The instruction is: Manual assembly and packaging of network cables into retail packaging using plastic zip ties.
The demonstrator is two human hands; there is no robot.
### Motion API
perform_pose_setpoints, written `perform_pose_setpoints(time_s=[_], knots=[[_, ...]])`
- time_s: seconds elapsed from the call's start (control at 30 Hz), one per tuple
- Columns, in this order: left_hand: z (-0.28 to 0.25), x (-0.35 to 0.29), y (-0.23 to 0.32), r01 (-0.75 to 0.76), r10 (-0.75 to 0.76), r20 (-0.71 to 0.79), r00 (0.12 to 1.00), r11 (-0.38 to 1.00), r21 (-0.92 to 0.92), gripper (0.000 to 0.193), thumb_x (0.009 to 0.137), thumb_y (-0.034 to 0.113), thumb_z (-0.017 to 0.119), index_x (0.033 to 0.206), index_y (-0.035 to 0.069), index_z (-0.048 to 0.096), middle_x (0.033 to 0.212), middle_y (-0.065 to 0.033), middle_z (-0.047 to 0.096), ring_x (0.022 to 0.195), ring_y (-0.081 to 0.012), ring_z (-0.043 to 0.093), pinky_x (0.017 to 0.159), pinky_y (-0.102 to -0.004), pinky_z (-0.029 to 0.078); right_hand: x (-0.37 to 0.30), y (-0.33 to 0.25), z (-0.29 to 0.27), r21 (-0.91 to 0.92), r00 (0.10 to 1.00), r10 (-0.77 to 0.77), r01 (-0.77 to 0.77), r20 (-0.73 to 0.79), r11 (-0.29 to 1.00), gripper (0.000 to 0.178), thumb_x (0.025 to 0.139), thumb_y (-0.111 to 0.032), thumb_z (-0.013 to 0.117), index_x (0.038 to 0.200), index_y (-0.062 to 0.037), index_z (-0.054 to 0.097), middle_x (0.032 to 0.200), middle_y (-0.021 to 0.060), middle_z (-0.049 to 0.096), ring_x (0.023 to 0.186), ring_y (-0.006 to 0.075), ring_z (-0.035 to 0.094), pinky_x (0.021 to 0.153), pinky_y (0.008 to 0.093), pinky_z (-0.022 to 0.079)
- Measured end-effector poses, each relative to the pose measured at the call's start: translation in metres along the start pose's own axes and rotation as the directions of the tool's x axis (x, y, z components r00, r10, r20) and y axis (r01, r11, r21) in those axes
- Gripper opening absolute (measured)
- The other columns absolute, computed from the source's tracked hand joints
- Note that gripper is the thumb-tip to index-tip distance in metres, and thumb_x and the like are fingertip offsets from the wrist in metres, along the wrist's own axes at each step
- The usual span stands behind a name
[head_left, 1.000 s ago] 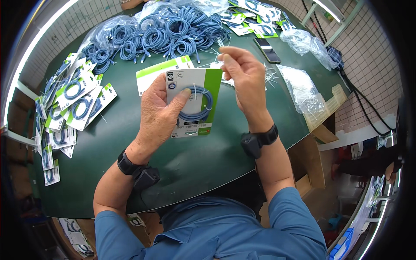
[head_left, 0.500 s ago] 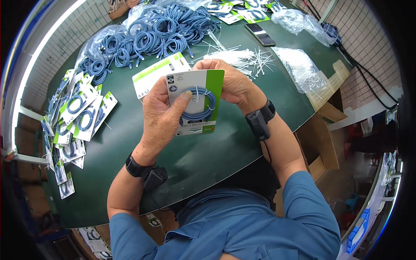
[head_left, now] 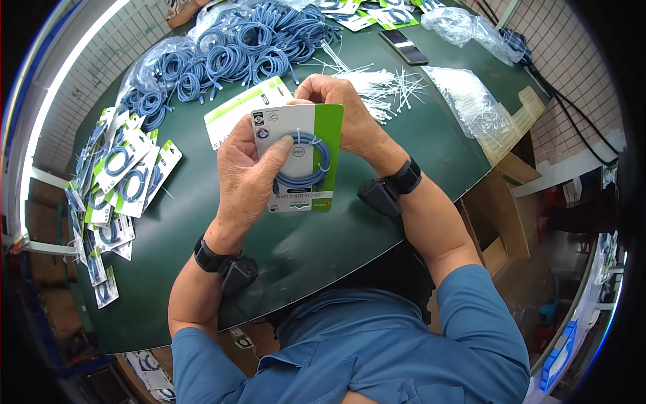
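Observation:
My left hand point(head_left: 243, 168) grips a white and green display card point(head_left: 328, 121) by its left side, thumb pressed over the front. A blue-grey coiled cable point(head_left: 299, 182) lies against the card, with thin white cable ties crossing the coil at its top and right. Behind the card's upper right edge is my right hand point(head_left: 356, 124); its fingers are curled, and their tips are hidden by the card, so what they pinch cannot be seen. Just beyond my hands, a stack of blank-looking white and green cards point(head_left: 232, 114) rests on the green table point(head_left: 336, 249).
A large heap of coiled cables point(head_left: 229, 60) fills the far left. Carded cables point(head_left: 118, 182) pile up at the left edge. Loose white cable ties point(head_left: 383, 91), a phone point(head_left: 404, 47) and a bag of ties point(head_left: 468, 101) lie at the far right. Another person's arm point(head_left: 185, 13) shows at the top.
The card has shifted slightly left in my left hand. My right hand has moved a little left and up, its wrist turning. The tie strand over the coil's centre no longer shows there.

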State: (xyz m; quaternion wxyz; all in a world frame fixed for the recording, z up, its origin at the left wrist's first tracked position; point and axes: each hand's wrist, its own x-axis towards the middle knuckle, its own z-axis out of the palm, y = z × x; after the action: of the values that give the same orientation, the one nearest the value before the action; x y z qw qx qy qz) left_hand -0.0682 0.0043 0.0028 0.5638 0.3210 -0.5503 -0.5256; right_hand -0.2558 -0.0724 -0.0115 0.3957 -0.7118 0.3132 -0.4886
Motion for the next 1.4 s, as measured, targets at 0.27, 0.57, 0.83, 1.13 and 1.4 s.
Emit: perform_pose_setpoints(time_s=[0.27, 0.57, 0.83, 1.13, 1.4], knots=[[0.003, -0.003, -0.001, -0.011, 0.016, -0.052, 0.999, 0.996, 0.085, 0.029, 0.090, 0.004, 0.075, 0.118, -0.003, 0.067, 0.105, -0.0092, 0.075, 0.090, -0.0111, 0.071, 0.080, -0.0258, 0.058, -0.004, -0.011, 0.005, -0.186, 0.998, 0.010, -0.020, -0.058, 0.982, 0.024, 0.097, -0.022, 0.075, 0.091, -0.0006, 0.064, 0.079, -0.0007, 0.065, 0.069, 0.0033, 0.055, 0.058, 0.0219, 0.045], [0.003, 0.001, -0.004, -0.006, -0.004, -0.143, 0.990, 0.998, -0.066, 0.022, 0.091, 0.003, 0.075, 0.111, -0.001, 0.068, 0.101, -0.0064, 0.075, 0.084, -0.0095, 0.070, 0.076, -0.0254, 0.058, -0.007, -0.016, 0.012, 0.512, 0.979, 0.183, -0.114, -0.086, 0.851, 0.016, 0.101, -0.017, 0.070, 0.092, -0.0041, 0.066, 0.082, 0.0000, 0.064, 0.069, 0.0055, 0.057, 0.062, 0.0222, 0.047], [-0.020, 0.017, -0.008, -0.056, 0.020, -0.255, 0.967, 0.989, -0.138, 0.018, 0.097, 0.009, 0.071, 0.112, -0.001, 0.067, 0.102, -0.0072, 0.074, 0.086, -0.0099, 0.069, 0.076, -0.0264, 0.059, -0.001, -0.004, 0.002, 0.528, 0.975, 0.113, 0.005, -0.191, 0.849, 0.017, 0.103, -0.020, 0.068, 0.106, -0.0028, 0.066, 0.095, 0.0035, 0.067, 0.081, 0.0090, 0.062, 0.072, 0.0242, 0.051], [-0.027, 0.022, -0.013, -0.058, -0.001, -0.269, 0.963, 0.976, -0.212, 0.020, 0.100, 0.011, 0.067, 0.116, -0.001, 0.063, 0.105, -0.0081, 0.073, 0.090, -0.0118, 0.069, 0.080, -0.0281, 0.059, -0.012, -0.014, 0.029, -0.063, 0.996, 0.022, -0.016, 0.092, 0.998, 0.036, 0.103, -0.031, 0.067, 0.119, 0.0021, 0.065, 0.098, 0.0043, 0.069, 0.085, 0.0084, 0.059, 0.074, 0.0263, 0.051], [-0.019, 0.017, -0.005, -0.073, 0.052, -0.200, 0.978, 0.993, -0.096, 0.025, 0.097, 0.006, 0.072, 0.119, -0.001, 0.065, 0.109, -0.0088, 0.074, 0.095, -0.0131, 0.070, 0.085, -0.0295, 0.059, -0.016, -0.024, 0.031, 0.038, 0.998, 0.068, -0.068, 0.007, 0.997, 0.038, 0.105, -0.034, 0.063, 0.120, 0.0011, 0.066, 0.096, 0.0024, 0.069, 0.085, 0.0078, 0.059, 0.074, 0.0262, 0.051]])
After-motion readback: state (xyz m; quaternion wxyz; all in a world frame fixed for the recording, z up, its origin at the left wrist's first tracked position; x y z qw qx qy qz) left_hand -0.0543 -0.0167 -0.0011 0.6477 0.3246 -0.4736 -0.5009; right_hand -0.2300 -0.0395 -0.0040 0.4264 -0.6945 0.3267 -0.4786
